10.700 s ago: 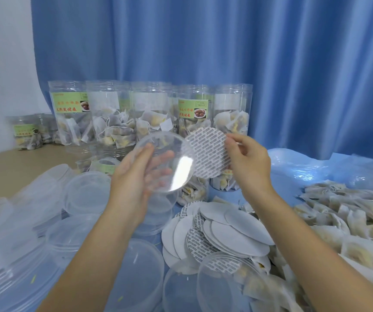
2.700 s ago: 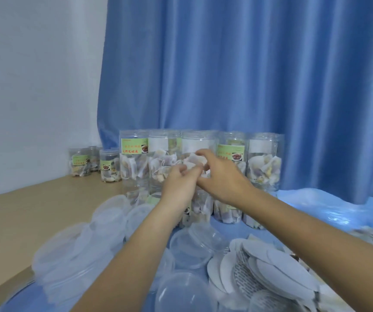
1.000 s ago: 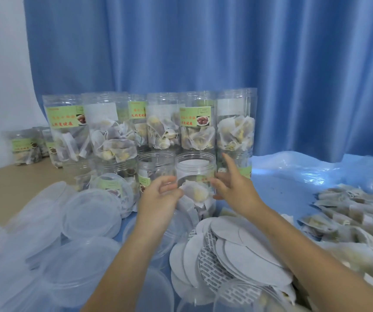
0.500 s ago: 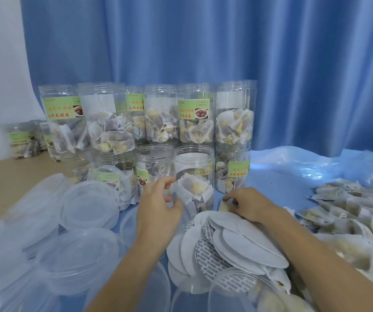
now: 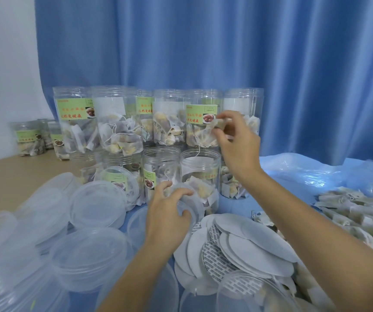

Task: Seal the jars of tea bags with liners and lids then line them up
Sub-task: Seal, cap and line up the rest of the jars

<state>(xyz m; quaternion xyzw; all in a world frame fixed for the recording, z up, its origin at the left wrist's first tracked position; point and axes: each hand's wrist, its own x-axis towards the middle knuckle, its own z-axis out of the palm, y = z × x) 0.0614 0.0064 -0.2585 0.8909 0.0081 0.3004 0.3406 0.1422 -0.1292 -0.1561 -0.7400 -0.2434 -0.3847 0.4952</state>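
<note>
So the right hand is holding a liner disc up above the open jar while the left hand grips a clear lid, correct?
Not quite. The head view shows the right hand pinching a tea bag, string dangling, not a liner disc, above the open jar. The liners lie in the pile nearer the camera. The left hand does grip a clear lid.

Right hand (image 5: 237,143) is pinching a tea bag (image 5: 205,136) directly above the open jar (image 5: 200,176). Left hand (image 5: 169,212) is gripping a clear lid (image 5: 191,204) against the jar's front. Liners (image 5: 248,244) are lying heaped nearer the camera than the jar; sealed jars (image 5: 113,122) are standing stacked behind it.
</note>
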